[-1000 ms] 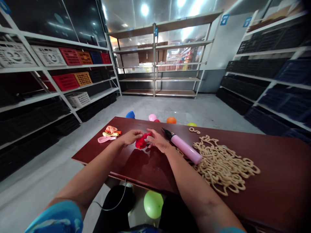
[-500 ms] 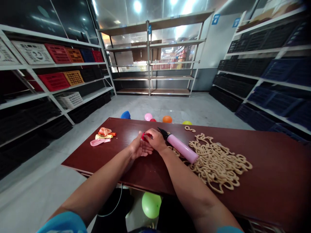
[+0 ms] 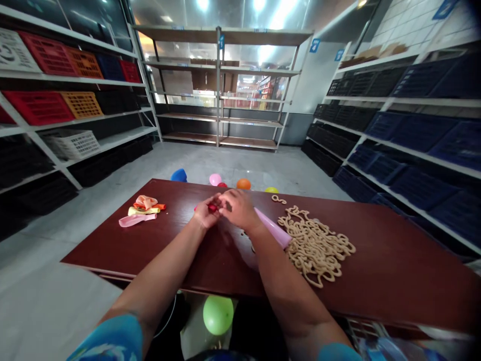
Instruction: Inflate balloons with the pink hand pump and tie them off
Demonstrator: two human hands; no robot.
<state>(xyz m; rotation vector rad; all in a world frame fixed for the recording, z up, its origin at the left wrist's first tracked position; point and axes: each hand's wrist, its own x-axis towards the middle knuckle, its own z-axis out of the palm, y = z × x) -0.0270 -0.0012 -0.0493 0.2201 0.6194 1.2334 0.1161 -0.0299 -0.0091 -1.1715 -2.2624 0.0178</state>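
Left hand (image 3: 206, 212) half-curled, cradling one red balloon (image 3: 212, 207); right hand (image 3: 238, 208) loosely bent, hold unclear, partly blocking one pink cylinder (image 3: 276, 230); four limp balloons (image 3: 145, 211) lie left.

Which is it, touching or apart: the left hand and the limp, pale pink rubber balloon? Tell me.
Apart. The head view shows reddish-brown tabletop plainly between the left hand and the pale pink balloon.

Flat balloons (image 3: 137, 219) lie near the left edge of the bench (image 3: 394, 265). Right of them, the left grip (image 3: 206, 213) holds a single balloon (image 3: 212, 207). Further right lies a pump (image 3: 274, 228), then a pile of loops (image 3: 317, 244). Inflated balloons (image 3: 243, 184) sit beyond the far edge; another balloon (image 3: 218, 315), below the near edge.
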